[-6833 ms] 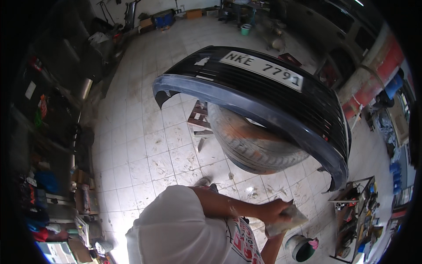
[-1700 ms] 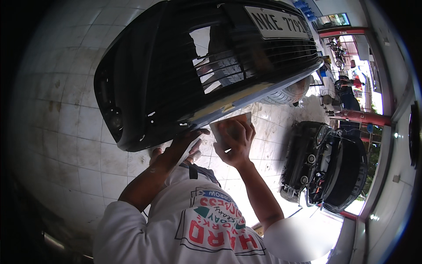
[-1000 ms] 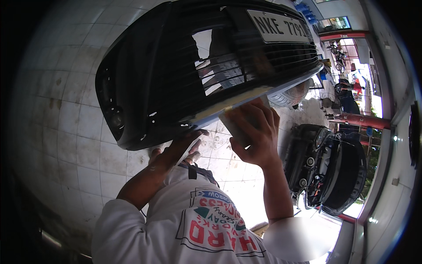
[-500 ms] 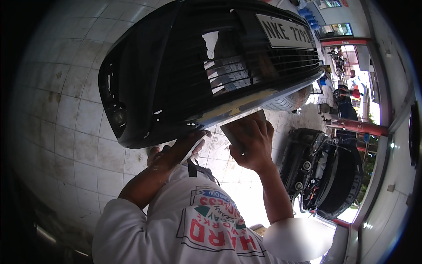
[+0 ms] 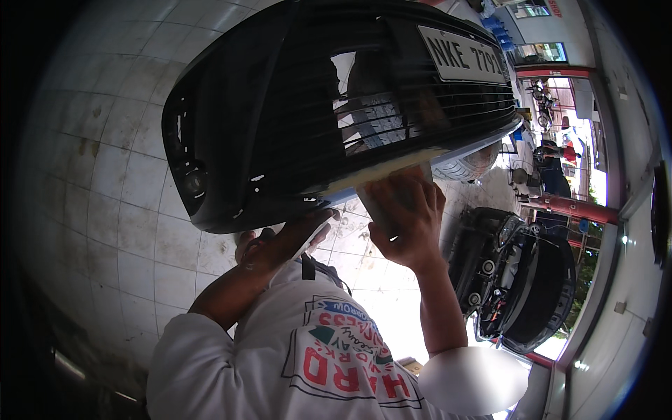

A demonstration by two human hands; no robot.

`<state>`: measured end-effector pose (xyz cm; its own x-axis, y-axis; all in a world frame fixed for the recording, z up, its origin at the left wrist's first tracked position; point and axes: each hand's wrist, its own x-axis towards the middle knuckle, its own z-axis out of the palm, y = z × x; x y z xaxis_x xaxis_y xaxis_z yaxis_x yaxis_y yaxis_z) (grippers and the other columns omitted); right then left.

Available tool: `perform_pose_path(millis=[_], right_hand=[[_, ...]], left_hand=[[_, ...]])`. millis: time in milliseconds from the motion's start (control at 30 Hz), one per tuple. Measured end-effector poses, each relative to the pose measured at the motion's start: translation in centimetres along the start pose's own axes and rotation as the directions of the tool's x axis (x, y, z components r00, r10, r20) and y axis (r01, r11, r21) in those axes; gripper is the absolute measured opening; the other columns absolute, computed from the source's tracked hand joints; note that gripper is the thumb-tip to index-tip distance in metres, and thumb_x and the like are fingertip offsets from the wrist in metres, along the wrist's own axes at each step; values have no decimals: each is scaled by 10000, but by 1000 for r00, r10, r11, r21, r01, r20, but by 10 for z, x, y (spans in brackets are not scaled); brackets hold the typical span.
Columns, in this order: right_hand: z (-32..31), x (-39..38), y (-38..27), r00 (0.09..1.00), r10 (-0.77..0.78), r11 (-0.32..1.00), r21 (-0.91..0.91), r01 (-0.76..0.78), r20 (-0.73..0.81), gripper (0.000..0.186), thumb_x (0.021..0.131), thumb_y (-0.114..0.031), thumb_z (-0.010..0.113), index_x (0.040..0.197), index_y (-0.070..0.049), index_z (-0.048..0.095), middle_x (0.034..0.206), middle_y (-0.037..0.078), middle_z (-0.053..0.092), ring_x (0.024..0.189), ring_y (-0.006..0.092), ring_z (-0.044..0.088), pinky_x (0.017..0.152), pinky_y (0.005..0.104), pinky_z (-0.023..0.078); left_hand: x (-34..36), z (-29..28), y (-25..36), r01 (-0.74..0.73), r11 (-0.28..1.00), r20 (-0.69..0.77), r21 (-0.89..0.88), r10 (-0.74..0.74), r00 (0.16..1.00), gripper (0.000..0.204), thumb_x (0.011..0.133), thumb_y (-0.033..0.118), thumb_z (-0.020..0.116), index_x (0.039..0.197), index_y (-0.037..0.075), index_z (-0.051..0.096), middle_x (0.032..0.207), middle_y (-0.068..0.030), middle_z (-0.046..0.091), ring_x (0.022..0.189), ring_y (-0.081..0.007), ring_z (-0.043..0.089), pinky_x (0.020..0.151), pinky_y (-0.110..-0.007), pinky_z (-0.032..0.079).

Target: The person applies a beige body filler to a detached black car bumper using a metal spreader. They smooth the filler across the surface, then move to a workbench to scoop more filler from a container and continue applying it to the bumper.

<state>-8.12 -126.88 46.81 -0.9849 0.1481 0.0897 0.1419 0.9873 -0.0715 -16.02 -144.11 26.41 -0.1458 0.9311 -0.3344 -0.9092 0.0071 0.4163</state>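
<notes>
A black car bumper [image 5: 273, 133] with a slatted grille fills the upper middle. Along its lower edge runs a grey band with a beige filler patch [image 5: 378, 170]. My right hand [image 5: 406, 210] is closed on a flat grey rectangular pad [image 5: 381, 203], its fingers spread over the back, and the pad's upper end meets the patched edge. Close under the edge, further left, my left hand [image 5: 308, 227] appears closed round a thin pale flat piece [image 5: 318, 234]; the bumper and fingers hide much of it. Whether that hand touches the bumper I cannot tell.
Behind the bumper a tyre [image 5: 462, 164] lies on the white tiled floor [image 5: 126, 182]. A dark car [image 5: 511, 273] with its hood raised stands to the right. Red posts [image 5: 577, 206] and motorcycles [image 5: 542, 105] are further off at the right.
My right hand has brought the pad up against the bumper's lower edge and tilted it. My left hand keeps nearly the same place. The bumper appears shifted slightly right in view.
</notes>
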Motion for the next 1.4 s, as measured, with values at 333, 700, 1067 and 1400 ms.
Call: perform_pose_path(millis=[333,700,1067,1400], right_hand=[[0,-20,-6,999,47,999,12,-47,-4,649,654,-265,771,1303,-290,744,1309,83,600,1287,327,523,1080,564,345],[-9,7,-4,1000,-23,1000,-17,23,-2,629,663,-273,780,1291,-272,743,1322,91,603,1307,331,519,1074,572,353],[-5,6,1,999,-15,1000,-9,14,-37,700,648,-253,766,1346,-280,714,1288,80,616,1265,320,539,1075,559,351],[31,-55,14,974,195,940,261,-219,114,561,713,-280,782,1260,-155,767,1323,127,593,1314,361,546,1084,564,407]], left_hand=[[3,-1,3,18,999,-24,49,-17,1000,268,1074,331,586,1097,71,647,581,40,418,455,-67,338,438,-262,288],[9,-8,-2,48,996,-22,73,-47,999,315,1058,387,600,1096,76,638,586,44,401,466,-65,347,438,-249,292],[7,-8,-1,95,995,-4,-17,-95,996,295,1056,373,609,1088,80,622,578,44,392,422,-71,332,399,-257,291],[16,-23,-13,72,997,119,-29,-69,991,377,1053,441,589,1090,66,594,593,4,480,486,-103,461,438,-259,351]])
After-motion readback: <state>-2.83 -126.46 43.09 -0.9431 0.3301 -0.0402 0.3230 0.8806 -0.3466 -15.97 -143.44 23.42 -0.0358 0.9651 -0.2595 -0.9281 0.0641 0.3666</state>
